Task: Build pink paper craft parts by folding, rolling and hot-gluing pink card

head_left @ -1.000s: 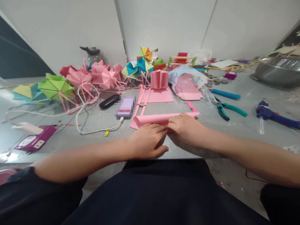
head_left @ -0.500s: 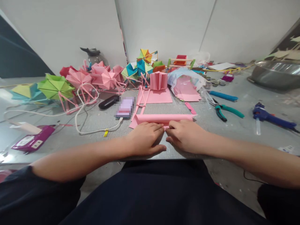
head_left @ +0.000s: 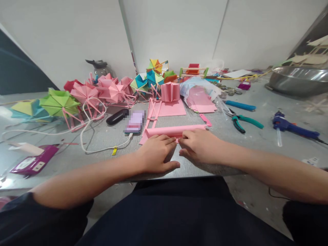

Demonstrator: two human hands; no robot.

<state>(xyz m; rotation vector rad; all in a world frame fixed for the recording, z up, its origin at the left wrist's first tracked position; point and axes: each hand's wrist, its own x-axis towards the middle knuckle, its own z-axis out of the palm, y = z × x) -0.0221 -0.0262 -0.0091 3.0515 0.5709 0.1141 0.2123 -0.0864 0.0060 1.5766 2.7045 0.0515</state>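
Left hand and right hand side by side at table near edge, fingertips pressed flat on pink paper roll, neither closed around it. Roll at 12 o'clock of knuckles, lying crosswise. Likely light, thin, creases easily; best held by even fingertip pressure along rolled edge. Phone at 11 o'clock. Pliers at 2 o'clock. Folded pink paper farther, 12 o'clock.
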